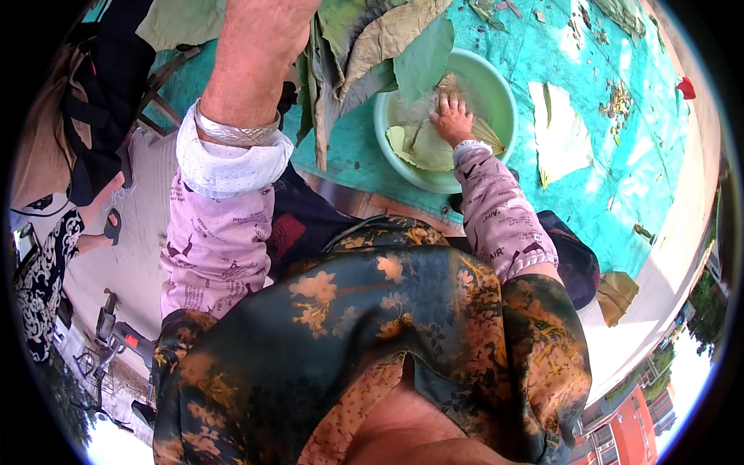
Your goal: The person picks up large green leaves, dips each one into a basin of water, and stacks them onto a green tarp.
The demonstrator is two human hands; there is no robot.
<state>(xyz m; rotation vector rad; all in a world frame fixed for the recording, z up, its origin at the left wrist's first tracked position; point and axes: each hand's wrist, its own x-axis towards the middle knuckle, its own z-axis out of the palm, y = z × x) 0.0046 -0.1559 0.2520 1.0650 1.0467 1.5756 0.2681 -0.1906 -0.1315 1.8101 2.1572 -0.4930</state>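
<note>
My right hand reaches into a pale green plastic basin, its fingers spread on top of large flat leaves in what looks like water. My left forearm, with a silver bracelet, rises past the top of the picture, so my left hand is out of view. Beside that forearm, a bunch of large dry leaves droops towards the basin, and one greener leaf hangs over its rim. What holds the bunch cannot be seen.
A turquoise tarp lies under the basin, with a pale leaf and leaf scraps on it. A brown leaf piece lies near my right knee. At the left are a wooden stool, a seated person and a parked scooter.
</note>
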